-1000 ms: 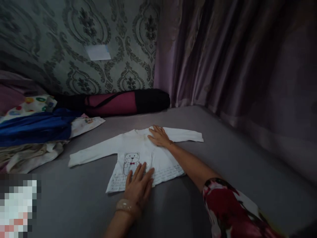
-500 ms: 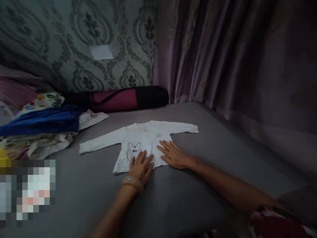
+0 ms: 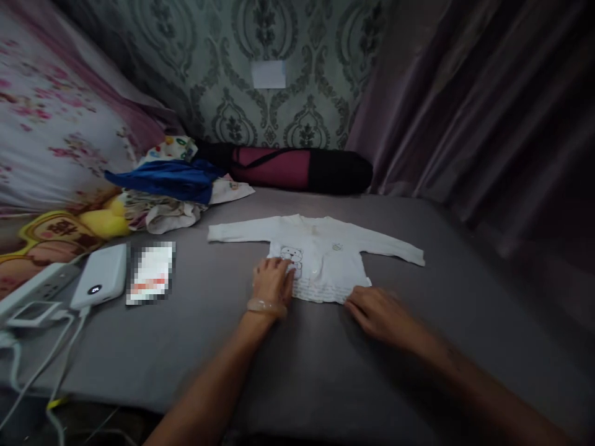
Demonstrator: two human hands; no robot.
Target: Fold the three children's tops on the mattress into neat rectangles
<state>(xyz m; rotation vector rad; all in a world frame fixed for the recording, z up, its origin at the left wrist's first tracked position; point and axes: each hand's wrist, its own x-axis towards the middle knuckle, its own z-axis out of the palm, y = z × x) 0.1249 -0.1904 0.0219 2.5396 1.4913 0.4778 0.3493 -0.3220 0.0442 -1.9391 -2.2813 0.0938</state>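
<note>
A small white long-sleeved shirt (image 3: 320,257) is laid flat on the grey bed (image 3: 418,347), sleeves spread out. The left hand (image 3: 273,284) is pressed on the hem's left corner, fingers curled over the fabric. The right hand (image 3: 379,313) is rested at the hem's right corner, loosely open; a grip cannot be told. A white power bank (image 3: 100,284) is seen well apart to the left.

Dim room, soft flat light, muddy colours. Right hand (image 3: 379,314) motion-blurred. Wide-angle bend at edges, purple satin curtain (image 3: 488,124) smears dark. Pixelated patch by the white power bank (image 3: 100,284). White long-sleeved baby top (image 3: 320,254) brightest.
</note>
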